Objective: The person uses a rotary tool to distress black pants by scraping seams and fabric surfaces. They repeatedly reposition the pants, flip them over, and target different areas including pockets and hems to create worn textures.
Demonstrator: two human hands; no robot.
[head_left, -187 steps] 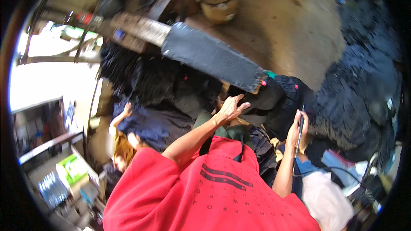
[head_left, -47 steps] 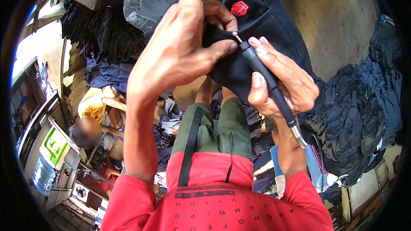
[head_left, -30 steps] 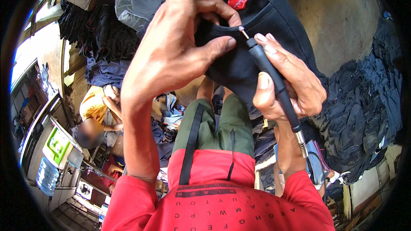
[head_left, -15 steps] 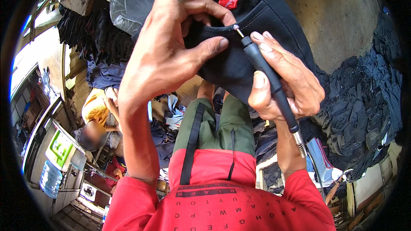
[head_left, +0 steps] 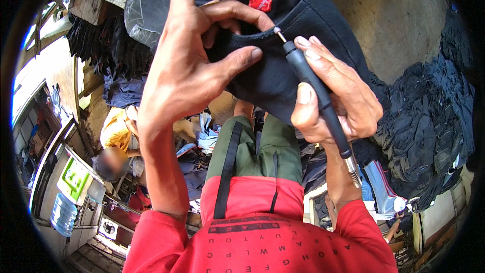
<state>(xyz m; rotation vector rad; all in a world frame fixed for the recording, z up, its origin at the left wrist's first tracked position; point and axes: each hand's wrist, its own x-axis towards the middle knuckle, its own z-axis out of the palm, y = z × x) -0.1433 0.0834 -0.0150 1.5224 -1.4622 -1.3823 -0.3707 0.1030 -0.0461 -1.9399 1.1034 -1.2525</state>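
Note:
A black garment (head_left: pixel 273 73), apparently trousers, lies over the dark board in front of me, with a curved pocket opening and a red hexagonal tag (head_left: pixel 260 2). My left hand (head_left: pixel 189 60) holds it at the pocket: the curled fingers reach in behind the pocket edge, partly hidden, while the thumb stands apart over the cloth. In my right hand (head_left: pixel 341 93) is a black pen-shaped rotary tool (head_left: pixel 314 78), gripped between thumb and fingers. Its thin metal shaft ends in a small pale tip (head_left: pixel 277 30), touching or almost touching the pocket edge beside my left index fingertip.
Large heaps of dark clothes (head_left: pixel 424 121) lie at the right. More dark garments (head_left: pixel 103 43) hang in a stack at the left. Someone in a yellow shirt (head_left: pixel 117 127) sits at the lower left, near a green tray (head_left: pixel 75 178) and a large clear bottle (head_left: pixel 64 215).
My left hand and the garment have shifted slightly left in view. The rotary tool's tip stays at the pocket edge, and both grips look the same.

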